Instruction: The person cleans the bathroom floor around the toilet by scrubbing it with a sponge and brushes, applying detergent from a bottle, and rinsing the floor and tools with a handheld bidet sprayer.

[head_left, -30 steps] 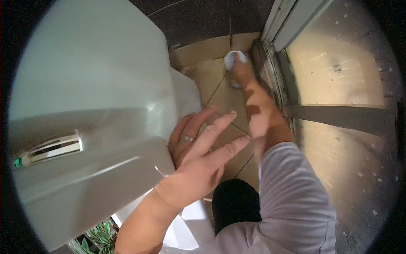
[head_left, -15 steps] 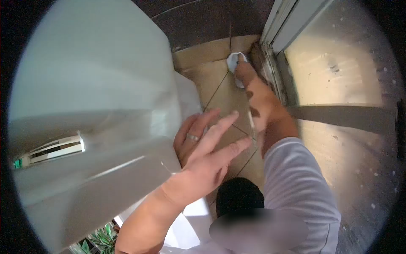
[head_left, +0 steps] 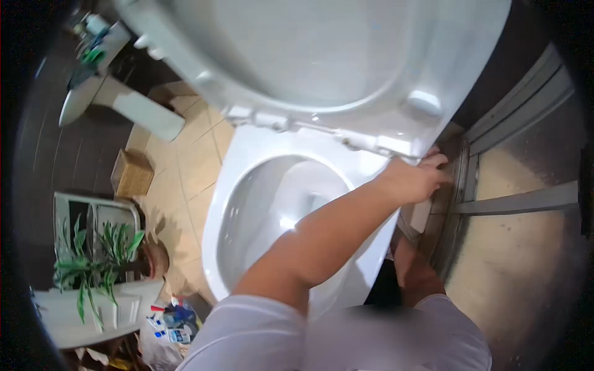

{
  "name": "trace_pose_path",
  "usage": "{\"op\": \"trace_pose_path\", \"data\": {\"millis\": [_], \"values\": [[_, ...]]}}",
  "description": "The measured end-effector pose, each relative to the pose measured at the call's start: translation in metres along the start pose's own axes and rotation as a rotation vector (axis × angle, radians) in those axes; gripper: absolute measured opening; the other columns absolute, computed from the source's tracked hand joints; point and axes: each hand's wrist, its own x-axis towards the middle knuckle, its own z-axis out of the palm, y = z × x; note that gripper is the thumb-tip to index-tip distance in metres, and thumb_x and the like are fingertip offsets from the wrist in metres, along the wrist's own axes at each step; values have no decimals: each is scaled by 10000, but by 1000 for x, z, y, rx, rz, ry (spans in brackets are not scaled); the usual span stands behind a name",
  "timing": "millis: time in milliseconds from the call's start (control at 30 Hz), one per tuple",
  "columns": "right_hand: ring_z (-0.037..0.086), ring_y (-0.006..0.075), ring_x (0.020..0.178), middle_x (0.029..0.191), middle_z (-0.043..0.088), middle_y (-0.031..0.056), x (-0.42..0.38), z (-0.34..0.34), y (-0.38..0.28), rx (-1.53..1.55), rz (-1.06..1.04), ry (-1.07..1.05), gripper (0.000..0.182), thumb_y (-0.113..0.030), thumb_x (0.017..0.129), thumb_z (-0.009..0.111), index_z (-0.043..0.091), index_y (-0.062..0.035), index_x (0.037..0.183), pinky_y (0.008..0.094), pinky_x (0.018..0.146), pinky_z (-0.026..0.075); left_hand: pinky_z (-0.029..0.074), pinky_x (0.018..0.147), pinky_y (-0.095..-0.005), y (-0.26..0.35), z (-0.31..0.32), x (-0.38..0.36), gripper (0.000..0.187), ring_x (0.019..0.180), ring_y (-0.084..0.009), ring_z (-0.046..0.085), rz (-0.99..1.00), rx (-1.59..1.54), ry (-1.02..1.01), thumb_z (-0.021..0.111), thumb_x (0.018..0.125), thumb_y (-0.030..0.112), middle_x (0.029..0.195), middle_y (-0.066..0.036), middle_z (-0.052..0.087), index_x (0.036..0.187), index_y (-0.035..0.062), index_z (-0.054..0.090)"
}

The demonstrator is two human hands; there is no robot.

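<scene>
A white toilet [head_left: 213, 204] stands in front of me with its seat and lid [head_left: 427, 68] raised, the bowl exposed. My left arm reaches across the bowl, and my left hand [head_left: 421, 178] is at the toilet's rear right side, just below the hinge end. Its fingers are apart and bent over the side, with nothing seen in them. Lower down, my right forearm [head_left: 416, 272] runs along the toilet's right side towards the tiled floor. The toilet's rim and side hide my right hand, and no cloth shows.
A framed glass panel [head_left: 513, 260] stands close on the right. To the left are a pedestal sink [head_left: 145, 111], a wicker basket [head_left: 133, 173], a potted plant [head_left: 99, 260] and a plastic bag of bottles [head_left: 164, 340]. Beige tiles [head_left: 185, 161] cover the floor between.
My view has swung left and back over the toilet. My left hand has moved to the toilet's rear side. My right hand, earlier on a white cloth at the floor corner, is now hidden.
</scene>
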Motion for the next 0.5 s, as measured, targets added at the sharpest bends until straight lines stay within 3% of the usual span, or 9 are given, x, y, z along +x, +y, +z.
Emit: {"op": "trace_pose_path", "data": {"millis": [67, 200, 267, 333, 400, 467, 500], "values": [[411, 283, 1118, 1230, 385, 203, -16, 1, -22, 115, -65, 27, 617, -241, 840, 450, 146, -43, 1339, 388, 911, 337, 290, 978, -415, 0, 5, 6, 305, 1190, -205, 337, 14, 145, -6, 542, 762, 262, 1236, 17, 406, 1067, 251, 563], [378, 266, 1158, 1275, 345, 198, -52, 8, -66, 231, -215, 71, 631, -256, 840, 460, 143, -42, 1341, 383, 940, 311, 372, 898, -410, -1, 6, 4, 296, 1111, -223, 407, 119, 116, -132, 548, 748, 302, 1135, 5, 506, 1037, 245, 581], [362, 257, 1178, 1298, 326, 196, -68, 5, -84, 211, -336, 109, 638, -264, 839, 464, 141, -41, 1342, 380, 955, 298, 390, 867, -398, 2, 15, -13, 263, 1072, -235, 439, 334, 53, -93, 552, 741, 292, 1061, -36, 552, 990, 228, 605], [345, 249, 1198, 1320, 306, 193, -82, 11, -105, 175, -436, 103, 645, -271, 839, 469, 140, -40, 1344, 378, 969, 285, 397, 847, -395, 14, -18, -73, 239, 1015, -250, 481, 436, -73, 4, 563, 729, 267, 1035, -63, 559, 948, 193, 620], [248, 207, 1238, 1375, 200, 143, -111, 58, -162, 34, -213, 4, 677, -281, 828, 509, 150, -33, 1344, 348, 1007, 215, 394, 847, -396, 20, -86, -149, 243, 996, -257, 493, 355, -10, 33, 563, 730, 235, 1028, -74, 557, 960, 177, 615], [259, 230, 1230, 1368, 222, 135, -80, 47, -136, -677, -407, 259, 689, -260, 809, 551, 175, -32, 1339, 342, 1013, 207, 403, 827, -376, 0, -130, -236, 252, 1029, -266, 468, 247, 92, 364, 562, 744, 211, 1044, -96, 542, 989, 175, 608], [256, 239, 1233, 1373, 211, 140, -78, 46, -134, -672, -381, 248, 701, -228, 799, 570, 168, -42, 1342, 345, 1008, 220, 407, 822, -374, -11, -148, -288, 276, 1003, -272, 482, 153, 77, 542, 579, 733, 182, 1047, -106, 536, 1008, 174, 600]]}}
